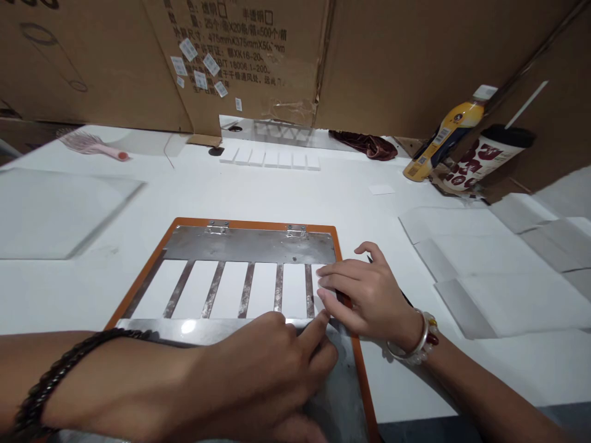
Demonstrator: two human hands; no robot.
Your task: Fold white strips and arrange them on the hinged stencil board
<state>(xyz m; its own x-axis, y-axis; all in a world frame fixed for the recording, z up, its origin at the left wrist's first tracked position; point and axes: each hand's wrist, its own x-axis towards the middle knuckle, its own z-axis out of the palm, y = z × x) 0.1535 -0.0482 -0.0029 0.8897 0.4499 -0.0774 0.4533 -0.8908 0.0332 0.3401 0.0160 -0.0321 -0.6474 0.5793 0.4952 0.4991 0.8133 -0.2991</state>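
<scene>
An orange board (347, 289) lies before me with a hinged metal frame (249, 245) on it. The frame's slots show several white strips (231, 289). My right hand (369, 295) lies flat on the frame's right end, fingers stretched over the last white strip (317, 274). My left hand (272, 363) rests on the frame's near bar, fingers curled, its index fingertip touching the same spot beside my right fingers. Nothing shows inside either hand.
A row of white blocks (270, 158) sits farther back, cardboard boxes (258, 55) behind. A yellow bottle (446, 141) and a lidded cup (489, 157) lean at the right. White paper sheets (498, 289) lie right, a clear sheet (55, 209) left, a pink brush (92, 146) far left.
</scene>
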